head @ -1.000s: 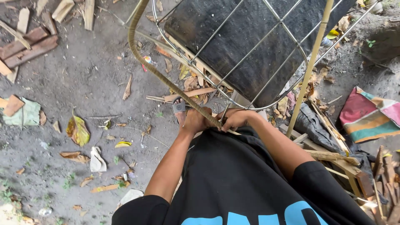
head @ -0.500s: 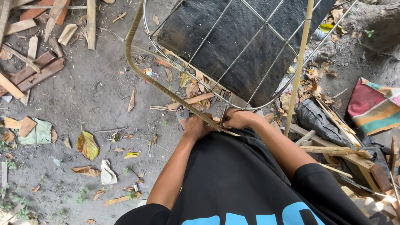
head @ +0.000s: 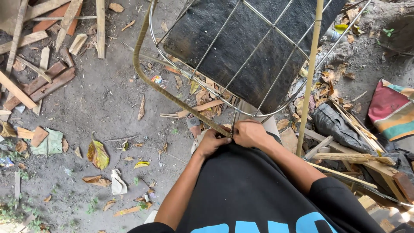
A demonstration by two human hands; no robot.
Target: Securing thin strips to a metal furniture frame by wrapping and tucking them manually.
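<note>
Both your hands, left hand (head: 212, 142) and right hand (head: 250, 133), close tightly around the wrapped rim (head: 172, 97) of the wire frame (head: 241, 64) before you; a slackened pinch could loosen the binding.

Shiny metal wire frame (head: 241, 82), rough woven-wrapped rim (head: 172, 97), matt blk mat (head: 258, 39).

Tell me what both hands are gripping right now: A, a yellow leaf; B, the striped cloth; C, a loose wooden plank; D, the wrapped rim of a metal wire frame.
D: the left hand and right hand close side by side on the wrapped rim of the wire frame.
</note>
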